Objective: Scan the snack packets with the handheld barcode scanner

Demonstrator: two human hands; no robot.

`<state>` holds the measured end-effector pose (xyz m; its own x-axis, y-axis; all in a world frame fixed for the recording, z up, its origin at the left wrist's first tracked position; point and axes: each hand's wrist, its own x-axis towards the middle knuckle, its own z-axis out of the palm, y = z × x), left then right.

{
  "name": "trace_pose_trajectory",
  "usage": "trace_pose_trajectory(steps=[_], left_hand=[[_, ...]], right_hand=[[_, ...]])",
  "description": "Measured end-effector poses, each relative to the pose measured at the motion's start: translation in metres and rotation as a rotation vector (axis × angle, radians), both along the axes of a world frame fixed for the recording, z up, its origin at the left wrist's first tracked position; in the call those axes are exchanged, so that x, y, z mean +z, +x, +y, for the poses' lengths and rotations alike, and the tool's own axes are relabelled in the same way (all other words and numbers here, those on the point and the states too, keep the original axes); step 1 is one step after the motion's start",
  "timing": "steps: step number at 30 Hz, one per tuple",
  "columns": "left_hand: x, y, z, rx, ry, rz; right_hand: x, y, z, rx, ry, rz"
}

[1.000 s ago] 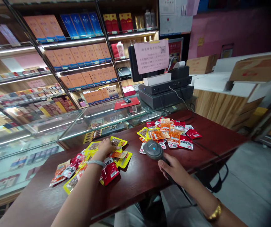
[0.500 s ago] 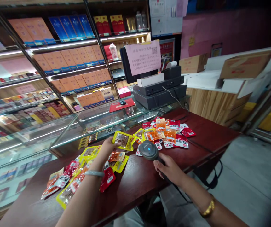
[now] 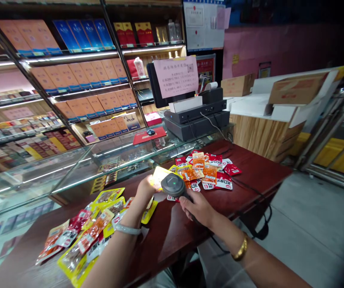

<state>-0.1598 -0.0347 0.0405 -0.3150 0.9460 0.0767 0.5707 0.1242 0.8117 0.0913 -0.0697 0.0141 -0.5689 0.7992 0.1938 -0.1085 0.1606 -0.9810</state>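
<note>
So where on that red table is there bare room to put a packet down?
Bare wood shows on the table right of the far packet pile, and along the near edge below the scanner. The near packet pile crowds the left.

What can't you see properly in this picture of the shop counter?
1. The yellow packet in the left hand: the scanner covers part of it, and its print is washed out.
2. The right hand wraps the scanner's handle, so its grip is hidden.
3. The pink notice on the screen: its writing is too small to read.
4. The packets on the left: the left arm covers some of them.
</note>
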Motion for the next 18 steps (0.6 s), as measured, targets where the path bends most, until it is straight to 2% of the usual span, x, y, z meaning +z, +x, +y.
trace_pose_trajectory(steps=[5,7,10,12,14,16,18], left_hand=[[-0.009,0.009,-0.002,0.020,-0.011,-0.423],[-0.009,0.020,0.005,0.041,-0.006,-0.609],[-0.004,0.046,0.024,0.006,0.023,-0.821],[0.002,0.065,0.039,-0.049,0.028,-0.857],[0.008,0.081,0.050,-0.103,0.022,-0.796],[0.011,0.087,0.054,-0.119,0.033,-0.705],[0.009,0.083,0.048,-0.102,0.065,-0.621]], right_hand=[[-0.003,0.007,0.001,-0.037,0.015,-0.024],[-0.003,0.012,0.001,-0.058,0.013,-0.019],[-0.004,0.017,0.002,-0.102,-0.006,0.001],[-0.005,0.021,0.004,-0.124,-0.026,0.004],[-0.005,0.025,0.005,-0.137,-0.044,0.005],[-0.005,0.031,0.004,-0.136,-0.059,0.006],[-0.005,0.037,0.002,-0.131,-0.077,0.002]])
